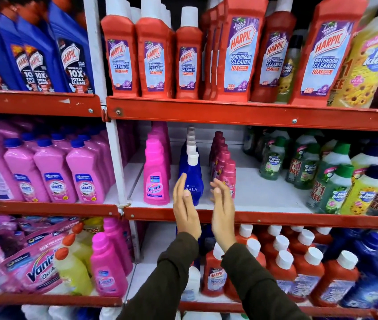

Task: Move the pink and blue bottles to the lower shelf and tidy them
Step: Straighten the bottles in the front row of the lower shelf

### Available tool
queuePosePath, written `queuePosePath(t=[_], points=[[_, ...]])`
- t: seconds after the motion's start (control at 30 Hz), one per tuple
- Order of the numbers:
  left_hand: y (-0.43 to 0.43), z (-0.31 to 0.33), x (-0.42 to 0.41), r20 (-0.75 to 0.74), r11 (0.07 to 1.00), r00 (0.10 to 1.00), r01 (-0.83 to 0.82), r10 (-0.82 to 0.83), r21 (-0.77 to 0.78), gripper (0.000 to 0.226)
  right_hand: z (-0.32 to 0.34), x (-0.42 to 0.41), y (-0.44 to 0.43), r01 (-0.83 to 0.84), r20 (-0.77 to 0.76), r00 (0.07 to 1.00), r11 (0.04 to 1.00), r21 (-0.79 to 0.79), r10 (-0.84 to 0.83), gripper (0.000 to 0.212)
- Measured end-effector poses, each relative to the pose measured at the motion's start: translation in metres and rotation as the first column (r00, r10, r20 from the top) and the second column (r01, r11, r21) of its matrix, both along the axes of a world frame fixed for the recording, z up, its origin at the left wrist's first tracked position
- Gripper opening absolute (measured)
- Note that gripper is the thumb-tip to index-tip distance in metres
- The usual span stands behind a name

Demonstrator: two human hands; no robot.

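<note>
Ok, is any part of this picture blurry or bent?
Head view: the left hand and right hand are slightly motion-blurred, edges such as the green bottles look soft, and the wide lens bows the red shelf rail and tilts outer bottles.

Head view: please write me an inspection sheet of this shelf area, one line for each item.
Surface: middle shelf, white board with a red front rail, bare in the centre.
Job's things: pink Vanish bottles and blue bottles stand upright in rows on the middle shelf; more pink Vanish bottles already on the lower shelf.
Clutter: Vanish pouches lie tilted on the lower shelf at left.
Grippers: left hand and right hand open, palms facing, either side of the front blue bottle; contact cannot be told.
Cables: nothing seen.
Surroundings: red Harpic bottles above, green Max Kleen bottles at right.
</note>
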State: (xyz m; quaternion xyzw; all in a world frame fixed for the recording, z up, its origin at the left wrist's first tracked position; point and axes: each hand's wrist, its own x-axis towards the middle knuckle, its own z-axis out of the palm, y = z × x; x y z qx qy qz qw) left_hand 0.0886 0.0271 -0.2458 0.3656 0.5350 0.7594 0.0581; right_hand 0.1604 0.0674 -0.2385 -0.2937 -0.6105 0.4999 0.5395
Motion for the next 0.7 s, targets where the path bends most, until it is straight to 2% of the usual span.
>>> queuePosePath(t=[0.13, 0.27, 0.57, 0.63, 0.7], points=[[0.006, 0.002, -0.019, 0.142, 0.978, 0.989, 0.063, -0.035, -0.200, 0.052, 0.002, -0.023, 0.002, -0.151, 0.127, 0.977, 0.977, -0.149, 0.170, 0.051], [0.014, 0.001, -0.040, 0.300, 0.913, 0.942, 0.250, -0.151, -0.323, 0.056, 0.003, -0.030, 0.010, -0.214, 0.114, 0.963, 0.948, -0.237, 0.246, 0.054], [0.010, 0.002, -0.045, 0.292, 0.892, 0.932, 0.309, -0.215, -0.330, 0.056, -0.006, -0.031, 0.021, -0.269, 0.100, 0.949, 0.933, -0.238, 0.299, 0.054], [0.005, 0.002, -0.043, 0.231, 0.901, 0.955, 0.260, -0.187, -0.347, 0.056, -0.007, -0.031, 0.021, -0.265, 0.085, 0.953, 0.936, -0.232, 0.291, 0.053], [-0.002, 0.000, -0.043, 0.170, 0.932, 0.976, 0.185, -0.137, -0.311, 0.053, -0.008, -0.032, 0.016, -0.184, 0.056, 0.978, 0.960, -0.213, 0.200, 0.053]])
